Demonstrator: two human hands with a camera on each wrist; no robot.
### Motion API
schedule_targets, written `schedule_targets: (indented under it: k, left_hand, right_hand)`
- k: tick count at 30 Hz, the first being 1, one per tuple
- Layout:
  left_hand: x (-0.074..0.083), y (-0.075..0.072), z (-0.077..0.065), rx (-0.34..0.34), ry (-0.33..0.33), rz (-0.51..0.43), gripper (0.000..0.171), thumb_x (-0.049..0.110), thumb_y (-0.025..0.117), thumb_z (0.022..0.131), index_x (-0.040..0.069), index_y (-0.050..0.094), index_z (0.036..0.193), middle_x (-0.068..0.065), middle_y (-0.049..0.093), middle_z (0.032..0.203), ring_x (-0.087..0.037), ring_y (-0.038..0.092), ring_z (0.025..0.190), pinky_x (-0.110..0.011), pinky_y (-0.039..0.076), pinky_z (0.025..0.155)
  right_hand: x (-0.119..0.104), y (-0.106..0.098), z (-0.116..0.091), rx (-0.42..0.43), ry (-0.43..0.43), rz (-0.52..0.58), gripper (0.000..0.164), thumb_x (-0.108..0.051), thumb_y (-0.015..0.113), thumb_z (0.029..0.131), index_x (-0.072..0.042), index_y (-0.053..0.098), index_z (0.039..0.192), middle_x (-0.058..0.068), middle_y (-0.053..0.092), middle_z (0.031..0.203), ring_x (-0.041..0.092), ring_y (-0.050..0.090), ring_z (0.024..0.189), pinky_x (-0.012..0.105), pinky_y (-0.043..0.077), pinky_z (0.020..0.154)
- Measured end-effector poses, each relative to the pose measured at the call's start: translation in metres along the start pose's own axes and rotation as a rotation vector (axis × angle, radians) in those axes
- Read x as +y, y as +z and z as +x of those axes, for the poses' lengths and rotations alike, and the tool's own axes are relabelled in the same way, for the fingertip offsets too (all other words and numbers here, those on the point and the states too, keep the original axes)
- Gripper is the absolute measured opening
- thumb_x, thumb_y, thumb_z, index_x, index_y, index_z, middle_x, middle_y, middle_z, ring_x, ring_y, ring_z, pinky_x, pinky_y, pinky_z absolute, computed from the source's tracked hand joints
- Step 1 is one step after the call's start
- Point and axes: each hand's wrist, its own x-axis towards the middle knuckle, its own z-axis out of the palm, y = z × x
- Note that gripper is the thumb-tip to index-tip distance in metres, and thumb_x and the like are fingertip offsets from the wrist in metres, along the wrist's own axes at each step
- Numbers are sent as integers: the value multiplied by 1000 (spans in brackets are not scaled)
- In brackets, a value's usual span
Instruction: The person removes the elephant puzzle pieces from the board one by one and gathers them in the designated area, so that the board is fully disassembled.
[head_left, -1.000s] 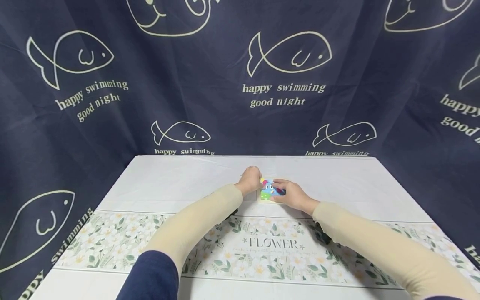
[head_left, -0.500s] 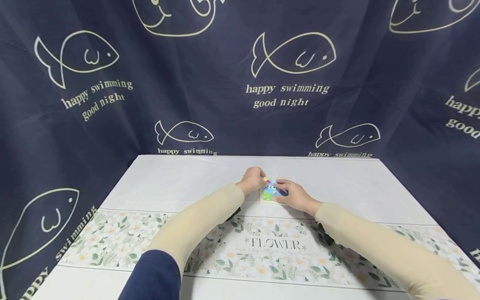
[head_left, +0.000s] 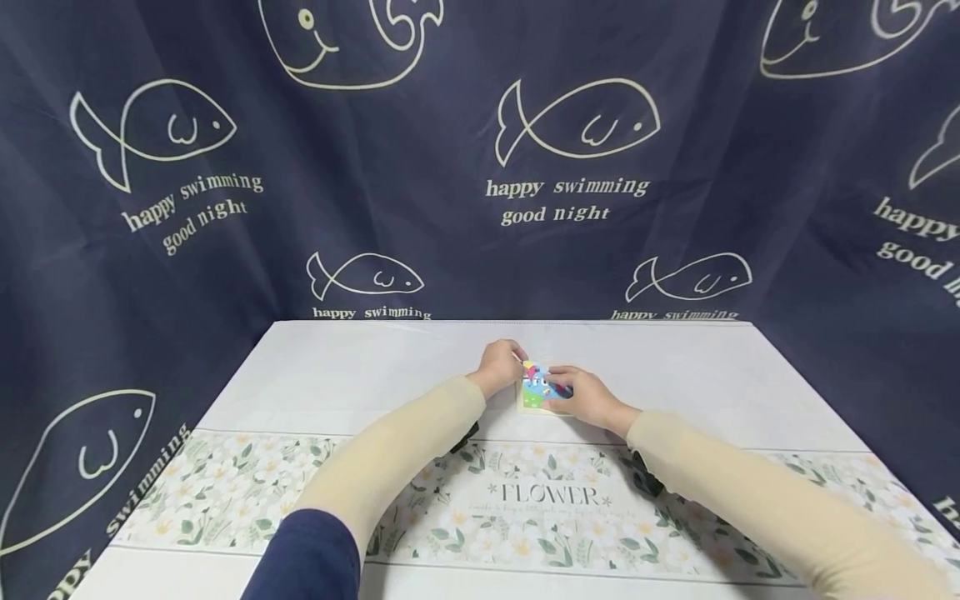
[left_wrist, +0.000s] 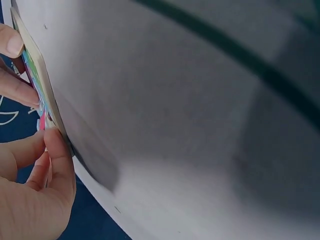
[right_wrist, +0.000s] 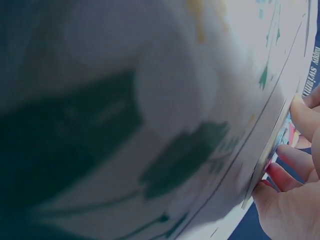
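Note:
A small flat puzzle board (head_left: 534, 399) with a pale wooden border lies on the table, its picture blue and green with cartoon eyes. At its far left corner my left hand (head_left: 501, 367) pinches a small pink-and-yellow puzzle piece (head_left: 530, 372). In the left wrist view, thumb and finger of the left hand (left_wrist: 37, 190) meet at the edge of the thin board (left_wrist: 41, 75). My right hand (head_left: 592, 397) grips the board from the right, thumb near its front edge and fingers over the picture, hiding its right part. The right wrist view shows the right hand (right_wrist: 292, 212) against the board.
A white table cover (head_left: 360, 367) spreads under the board, with a printed flower band (head_left: 247, 475) and the word FLOWER (head_left: 551, 495) in front. Dark blue fish-print curtains (head_left: 450, 167) hang behind the table and at both sides.
The head view has shifted slightly. Both hands remain at the board; the left fingertips have shifted a little, and slightly more of the picture's far left corner shows.

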Motion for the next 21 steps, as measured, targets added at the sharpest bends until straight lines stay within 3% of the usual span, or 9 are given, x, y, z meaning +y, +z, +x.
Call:
schedule_targets:
  k: [7,21]
  left_hand:
    - [-2,-4,-1,-1,-33,-119,12,-1,65,85,2,69,96,-8,68,81,-12,61,64,-17,48,56]
    - [-7,-2,0,12,-84,-251,15,1,67,85,5,64,99,-7,65,85,-12,65,70,-19,53,58]
  right_hand:
    - [-1,-1,1,-2,4,26,55,-20,73,87,3,54,133,23,45,145,43,39,135,53,33,112]
    - [0,-1,-2,-8,4,17,55,-22,73,87,2,55,133,23,46,144,44,40,134,55,32,112]
